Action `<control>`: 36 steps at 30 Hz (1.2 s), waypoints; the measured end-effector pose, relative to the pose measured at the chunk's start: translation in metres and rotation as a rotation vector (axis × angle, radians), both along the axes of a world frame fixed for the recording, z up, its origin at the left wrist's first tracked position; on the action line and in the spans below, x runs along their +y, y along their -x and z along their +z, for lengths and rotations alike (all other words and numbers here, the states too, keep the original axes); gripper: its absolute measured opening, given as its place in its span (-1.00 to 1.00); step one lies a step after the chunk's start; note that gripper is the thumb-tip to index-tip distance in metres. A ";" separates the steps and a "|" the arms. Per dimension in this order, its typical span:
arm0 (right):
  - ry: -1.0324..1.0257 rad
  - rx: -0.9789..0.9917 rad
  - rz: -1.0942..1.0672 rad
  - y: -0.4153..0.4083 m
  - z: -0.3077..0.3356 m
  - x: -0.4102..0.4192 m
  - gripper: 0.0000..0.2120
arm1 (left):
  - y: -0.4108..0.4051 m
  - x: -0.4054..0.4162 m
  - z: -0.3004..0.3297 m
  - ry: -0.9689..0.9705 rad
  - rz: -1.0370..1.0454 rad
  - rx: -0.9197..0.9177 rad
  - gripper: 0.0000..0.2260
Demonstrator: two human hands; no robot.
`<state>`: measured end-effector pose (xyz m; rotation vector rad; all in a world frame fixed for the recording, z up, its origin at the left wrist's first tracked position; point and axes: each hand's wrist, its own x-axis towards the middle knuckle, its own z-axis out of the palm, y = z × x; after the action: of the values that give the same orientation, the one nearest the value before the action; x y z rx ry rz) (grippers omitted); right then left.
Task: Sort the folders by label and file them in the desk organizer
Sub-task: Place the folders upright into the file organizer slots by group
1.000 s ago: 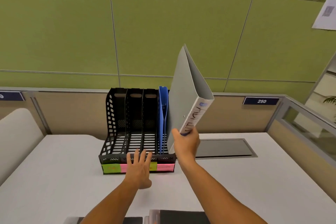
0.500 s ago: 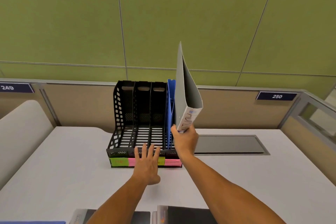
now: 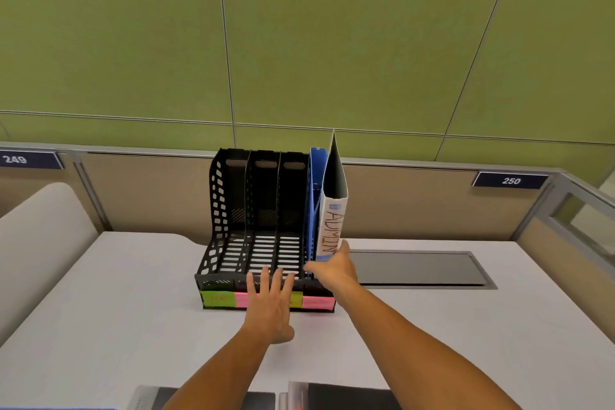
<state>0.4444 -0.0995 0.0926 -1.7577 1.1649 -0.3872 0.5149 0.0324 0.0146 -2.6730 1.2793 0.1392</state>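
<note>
On white tabletop (image 3: 133,293), bracing black organizer (image 3: 233,210) with flat left hand (image 3: 269,309); right hand (image 3: 332,271), grip holding grey folder (image 3: 332,210), sliding it beside blue folder (image 3: 314,196).

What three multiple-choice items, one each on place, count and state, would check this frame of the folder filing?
1. Where does the grey folder marked ADMIN stand?
A. In the leftmost compartment
B. At the right end of the desk organizer, just right of the blue folder
C. Flat on the desk

2. How many compartments left of the blue folder hold nothing?
A. One
B. Two
C. Three

3. What is the left hand doing?
A. Resting with straight fingers on the organizer's front edge
B. Pinching a sticky note
C. Gripping the blue folder

Key: 1 B, the folder stands upright at the right end, the right hand on its lower spine; 2 C, three bare slatted floors show; 3 A, its fingers lie spread over the front lip.
</note>
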 end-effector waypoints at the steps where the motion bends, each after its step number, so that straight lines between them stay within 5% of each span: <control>1: 0.066 -0.065 -0.026 0.002 0.002 0.003 -0.05 | 0.000 0.000 -0.001 0.004 -0.001 -0.004 -0.03; 4: 0.472 -0.307 -0.083 0.007 0.025 0.002 -0.10 | 0.001 0.000 0.000 0.003 -0.004 -0.006 -0.03; 6: 0.637 -0.293 -0.018 0.008 0.040 -0.001 -0.16 | 0.001 0.000 0.002 -0.009 -0.002 0.002 -0.04; 15: 0.597 -0.057 -0.010 0.002 0.056 -0.002 -0.57 | 0.003 0.000 0.006 -0.021 0.005 0.010 -0.06; 23: 0.413 0.003 0.175 0.024 0.065 -0.021 -0.33 | 0.001 -0.001 0.006 -0.028 0.009 0.020 -0.04; 27: 0.565 -0.260 0.124 0.030 0.078 -0.012 0.00 | -0.002 -0.002 0.002 -0.018 0.003 0.017 -0.03; 29: 0.690 -0.292 0.127 0.024 0.089 -0.014 -0.07 | -0.002 -0.002 0.000 -0.019 0.003 0.013 -0.04; 36: 0.751 0.096 0.158 -0.001 0.113 -0.020 -0.43 | -0.003 -0.002 -0.002 -0.019 0.000 0.003 -0.05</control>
<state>0.4451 -0.1199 0.2058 -2.5186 0.9966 -0.7134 0.5180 0.0301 0.0124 -2.6579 1.2729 0.1544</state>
